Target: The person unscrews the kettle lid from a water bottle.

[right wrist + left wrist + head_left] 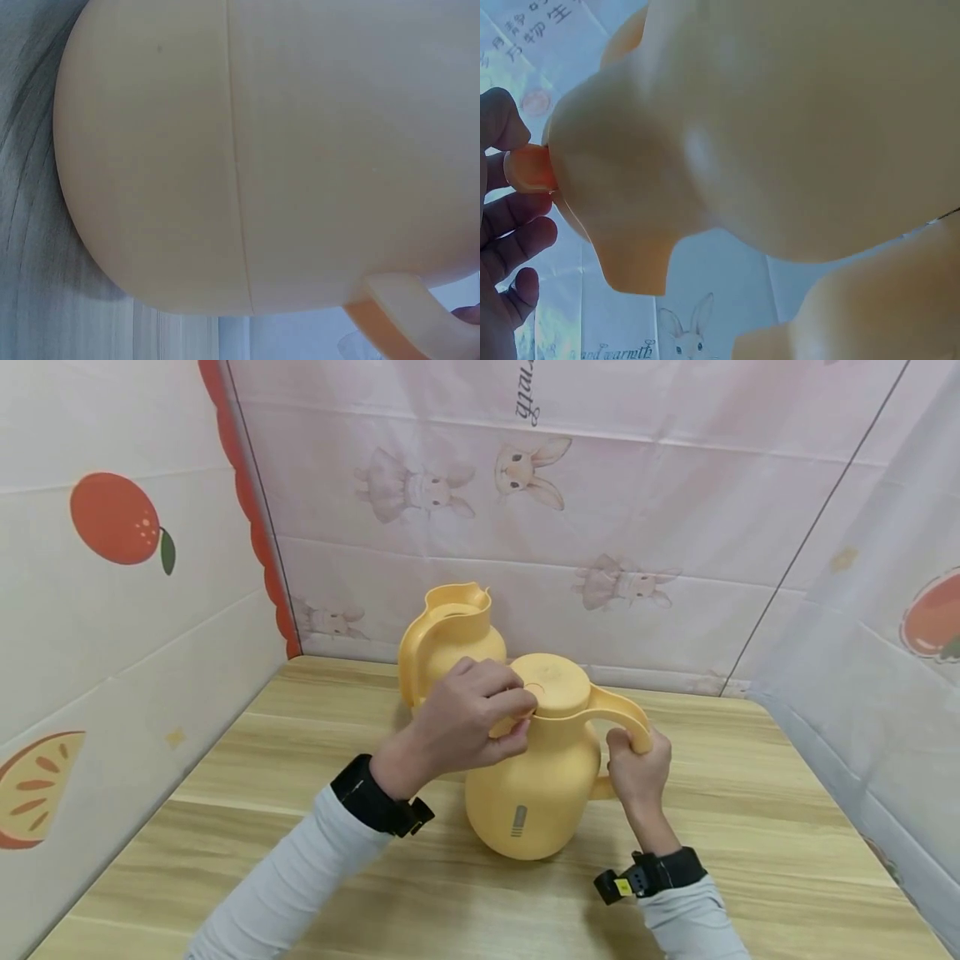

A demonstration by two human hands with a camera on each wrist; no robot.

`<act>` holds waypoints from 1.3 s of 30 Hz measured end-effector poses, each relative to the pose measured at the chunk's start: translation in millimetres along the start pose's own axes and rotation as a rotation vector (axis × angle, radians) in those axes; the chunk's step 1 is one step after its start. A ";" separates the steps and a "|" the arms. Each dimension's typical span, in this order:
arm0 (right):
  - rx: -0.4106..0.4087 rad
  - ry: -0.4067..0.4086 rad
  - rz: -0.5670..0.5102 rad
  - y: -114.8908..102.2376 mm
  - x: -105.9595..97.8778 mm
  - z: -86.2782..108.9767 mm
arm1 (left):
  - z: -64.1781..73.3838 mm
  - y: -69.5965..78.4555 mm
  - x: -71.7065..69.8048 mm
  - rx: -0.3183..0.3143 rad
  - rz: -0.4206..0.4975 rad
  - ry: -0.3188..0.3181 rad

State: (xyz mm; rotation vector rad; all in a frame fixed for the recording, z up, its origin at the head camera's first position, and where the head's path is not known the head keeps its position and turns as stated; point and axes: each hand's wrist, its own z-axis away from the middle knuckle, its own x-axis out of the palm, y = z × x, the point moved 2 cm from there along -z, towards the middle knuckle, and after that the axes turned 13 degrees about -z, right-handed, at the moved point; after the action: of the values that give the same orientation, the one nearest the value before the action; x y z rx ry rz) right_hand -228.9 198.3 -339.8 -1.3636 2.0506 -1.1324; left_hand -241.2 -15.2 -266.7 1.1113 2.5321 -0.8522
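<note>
A yellow thermos jug [532, 785] stands upright on the wooden table, with a round flat lid [558, 681] on its top. At the front left of that lid, my left hand [472, 714] pinches an edge piece; the left wrist view shows the orange-tinted lid tab [531, 169] between thumb and fingers. My right hand [641, 772] grips the jug's handle [618, 706] on the right side. From the right wrist, the jug's rounded body [225, 165] fills most of the view, and only a bit of that hand shows at the edge.
Behind and to the left stands a second yellow jug [465, 647], partly hidden by my left hand, its handle turned toward me. The wooden table [300, 827] meets a rabbit-print backdrop [480, 527] at the back and printed side walls left and right.
</note>
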 end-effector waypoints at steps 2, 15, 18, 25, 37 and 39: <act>0.004 0.001 -0.003 0.0 0.1 0.2 | -2.2 3.1 -0.3 0.011 -0.001 -0.001; 0.025 0.002 -0.014 0.1 -0.7 -0.2 | -15.5 12.9 3.3 0.061 -0.044 -0.055; 0.028 0.002 -0.014 0.6 -1.2 -0.8 | -21.0 15.8 4.7 0.080 -0.074 -0.070; 0.032 -0.001 -0.019 2.2 -1.4 -1.2 | -32.9 22.3 9.8 0.135 -0.164 -0.119; 0.033 0.004 -0.032 5.3 -2.2 -2.0 | -51.4 27.5 24.7 0.101 -0.178 -0.246; 0.034 0.014 -0.031 13.8 -4.2 -3.8 | -54.7 27.2 27.4 0.088 -0.164 -0.273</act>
State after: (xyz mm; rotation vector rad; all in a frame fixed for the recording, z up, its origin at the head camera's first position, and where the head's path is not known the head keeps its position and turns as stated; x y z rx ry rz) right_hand -237.5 206.1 -349.2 -1.3793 2.0175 -1.1878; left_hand -239.4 48.5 -246.2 0.7564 2.3994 -1.0850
